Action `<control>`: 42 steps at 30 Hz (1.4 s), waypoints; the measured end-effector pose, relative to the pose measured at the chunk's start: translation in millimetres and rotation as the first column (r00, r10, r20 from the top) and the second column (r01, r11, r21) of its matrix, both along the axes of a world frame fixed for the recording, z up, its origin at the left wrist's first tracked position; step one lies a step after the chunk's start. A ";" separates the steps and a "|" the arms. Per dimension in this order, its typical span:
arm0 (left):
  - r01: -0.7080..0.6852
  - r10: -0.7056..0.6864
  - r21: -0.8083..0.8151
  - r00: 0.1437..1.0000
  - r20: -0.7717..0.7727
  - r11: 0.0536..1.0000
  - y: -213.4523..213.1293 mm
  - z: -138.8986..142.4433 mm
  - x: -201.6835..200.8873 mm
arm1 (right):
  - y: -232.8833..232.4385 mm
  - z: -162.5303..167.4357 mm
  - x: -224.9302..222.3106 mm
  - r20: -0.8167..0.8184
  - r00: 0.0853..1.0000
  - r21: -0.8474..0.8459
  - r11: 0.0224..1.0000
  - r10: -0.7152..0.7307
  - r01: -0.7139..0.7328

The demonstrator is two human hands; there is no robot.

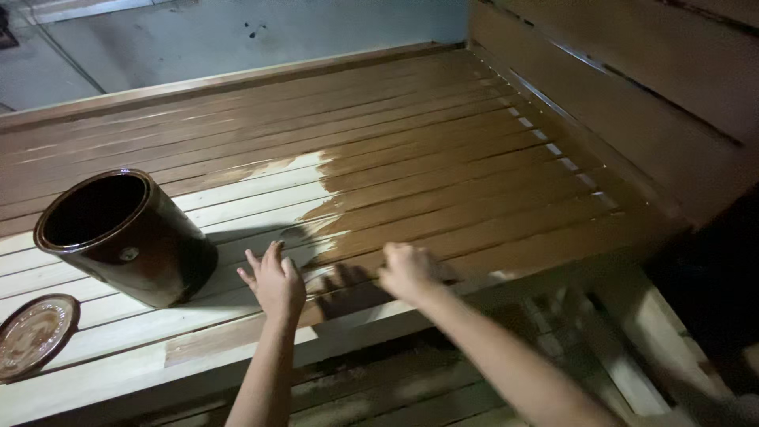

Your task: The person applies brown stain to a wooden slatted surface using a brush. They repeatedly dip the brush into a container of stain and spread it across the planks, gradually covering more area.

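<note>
My left hand (274, 283) lies flat on the pale slats of a wooden slatted frame (443, 158), fingers spread, holding nothing. My right hand (407, 270) rests a little to the right on the near slats, at the edge of the brown stained area, with its fingers curled shut. The hand is blurred, and I cannot see anything inside it. An open, stain-smeared dark can (130, 237) stands on the slats left of my left hand. Brown stain covers the far and right parts of the frame. The near left slats are bare pale wood.
The can's round lid (33, 335) lies on the slats at the near left corner. A tall stained wooden board (632, 87) rises along the right side. Grey floor (198, 39) shows beyond the far edge. Below the near edge are more slats in shadow.
</note>
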State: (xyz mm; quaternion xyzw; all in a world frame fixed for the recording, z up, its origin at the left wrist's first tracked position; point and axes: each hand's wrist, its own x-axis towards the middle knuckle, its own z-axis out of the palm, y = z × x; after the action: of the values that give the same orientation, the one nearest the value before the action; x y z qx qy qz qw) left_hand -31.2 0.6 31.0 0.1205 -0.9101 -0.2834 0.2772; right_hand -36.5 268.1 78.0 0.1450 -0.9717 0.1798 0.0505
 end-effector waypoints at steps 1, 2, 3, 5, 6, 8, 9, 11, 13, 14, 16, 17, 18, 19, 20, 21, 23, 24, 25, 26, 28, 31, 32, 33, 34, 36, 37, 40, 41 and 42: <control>-0.007 0.007 0.007 1.000 0.008 1.000 -3.2 1.9 1.8 | -18.0 5.2 7.3 -0.085 0.996 -0.142 0.989 0.033 -0.045; -0.014 0.014 0.012 1.000 0.017 1.000 -7.0 4.5 2.8 | -33.4 10.4 12.1 -0.113 0.993 -0.216 0.975 0.022 -0.046; -0.020 0.020 0.017 1.000 0.024 1.000 -9.3 7.1 2.9 | -45.4 13.4 16.1 -0.141 0.990 -0.289 0.956 0.007 -0.048; -0.026 0.025 0.019 0.999 0.038 0.999 -10.1 12.2 1.6 | -52.0 14.0 14.5 -0.049 0.999 -0.543 0.839 -0.003 -0.024; -0.028 0.027 0.020 0.999 0.048 0.999 -7.9 13.6 1.0 | -48.8 9.9 11.4 0.072 0.997 -0.700 0.714 0.029 0.030; -0.010 0.010 0.000 1.000 0.001 1.000 0.3 14.9 -1.2 | -28.7 -4.7 -2.0 0.214 0.974 -0.836 0.529 0.071 0.145; -0.005 0.004 -0.010 1.000 -0.024 1.000 6.2 15.3 -3.4 | -6.7 -14.3 -9.6 0.244 0.968 -0.849 0.496 0.060 0.184; 0.005 -0.005 -0.004 1.000 -0.011 1.000 19.8 12.8 -5.6 | 46.8 -35.0 -27.8 0.311 0.950 -0.858 0.430 0.000 0.281; 0.004 -0.004 -0.003 1.000 -0.015 1.000 37.1 10.6 -13.8 | 122.2 -47.9 -50.0 0.421 0.881 -0.741 0.479 -0.214 0.470; -0.003 0.002 -0.010 1.000 -0.018 1.000 46.2 8.3 -16.7 | 165.7 -49.9 -61.7 0.394 0.878 -0.765 0.432 -0.272 0.477; -0.005 0.005 -0.004 1.000 -0.012 1.000 65.9 2.1 -20.9 | 260.9 -48.7 -71.2 0.398 0.879 -0.817 0.334 -0.262 0.470; -0.007 0.007 0.006 1.000 -0.007 1.000 76.5 -0.5 -23.4 | 305.9 -42.4 -77.7 0.428 0.744 -0.654 0.393 -0.513 0.647; -0.006 0.006 0.019 1.000 -0.003 1.000 88.6 -2.9 -27.3 | 354.8 -35.5 -71.5 0.380 0.804 -0.628 0.511 -0.457 0.588; 0.006 -0.006 -0.001 1.000 -0.012 1.000 100.9 -4.6 -32.4 | 390.2 -26.4 -76.7 0.376 0.716 -0.561 0.471 -0.588 0.681; 0.014 -0.015 -0.025 1.000 -0.019 1.000 111.8 -6.2 -36.5 | 421.8 -17.8 -78.4 0.262 0.787 -0.667 0.485 -0.559 0.566; 0.023 -0.024 -0.048 0.999 -0.026 0.999 120.5 -7.7 -38.9 | 449.6 -7.5 -79.0 0.299 0.772 -0.665 0.458 -0.561 0.590; 0.035 -0.035 -0.039 0.999 0.003 0.999 136.0 -11.8 -39.3 | 490.7 14.3 -85.5 0.232 0.766 -0.625 0.511 -0.600 0.590; 0.039 -0.038 -0.035 0.999 0.018 0.999 141.2 -13.4 -38.8 | 500.9 23.2 -91.0 0.123 0.772 -0.579 0.587 -0.624 0.566; 0.044 -0.043 -0.028 0.999 0.023 0.999 144.3 -14.2 -38.6 | 509.4 31.3 -96.4 0.105 0.749 -0.518 0.607 -0.654 0.603; 0.047 -0.046 -0.022 0.998 0.029 0.999 145.4 -14.7 -37.5 | 515.7 38.3 -101.0 0.087 0.726 -0.455 0.622 -0.682 0.638; 0.040 -0.039 -0.027 0.999 0.036 0.999 143.6 -14.8 -33.5 | 518.8 47.8 -109.5 0.048 0.788 -0.396 0.713 -0.613 0.579; 0.009 -0.007 -0.047 0.999 0.036 0.999 131.5 -10.6 -24.5 | 513.7 52.9 -116.9 -0.102 0.810 -0.126 0.815 -0.578 0.566; -0.001 0.002 -0.045 0.999 0.038 0.999 126.0 -8.3 -21.1 | 511.3 52.8 -117.8 -0.171 0.808 -0.004 0.820 -0.564 0.572; -0.010 0.012 -0.042 0.999 0.039 0.999 120.3 -6.2 -16.9 | 508.6 51.9 -117.7 -0.182 0.825 0.180 0.806 -0.535 0.563; -0.025 0.026 -0.022 0.998 0.062 0.999 114.8 -4.1 -12.9 | 504.6 51.3 -116.4 -0.189 0.843 0.357 0.765 -0.503 0.536; -0.065 0.063 0.020 0.992 0.107 0.998 100.4 -0.5 -4.3 | 495.3 44.7 -114.4 -0.162 0.858 0.441 0.742 -0.488 0.505; -0.080 0.077 0.029 0.993 0.094 0.996 91.8 1.6 -1.6 | 490.1 41.4 -113.5 -0.131 0.854 0.357 0.779 -0.504 0.515; -0.102 0.100 0.035 0.993 0.058 0.994 70.7 1.1 10.0 | 451.1 24.9 -100.6 -0.158 0.876 0.409 0.777 -0.456 0.479; -0.104 0.103 0.019 0.994 0.042 0.994 63.2 0.7 13.0 | 429.1 19.4 -97.2 -0.187 0.887 0.474 0.752 -0.423 0.458; -0.103 0.103 0.003 0.994 0.026 0.995 56.5 -0.1 16.1 | 402.9 14.9 -93.7 -0.074 0.896 0.466 0.779 -0.438 0.420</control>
State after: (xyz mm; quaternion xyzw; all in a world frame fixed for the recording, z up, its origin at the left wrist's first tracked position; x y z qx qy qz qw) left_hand -15.1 57.1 30.9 0.1714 -0.9055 -0.2694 0.2794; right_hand -130.1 671.0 92.9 -0.0755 -0.9938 -0.0746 0.0345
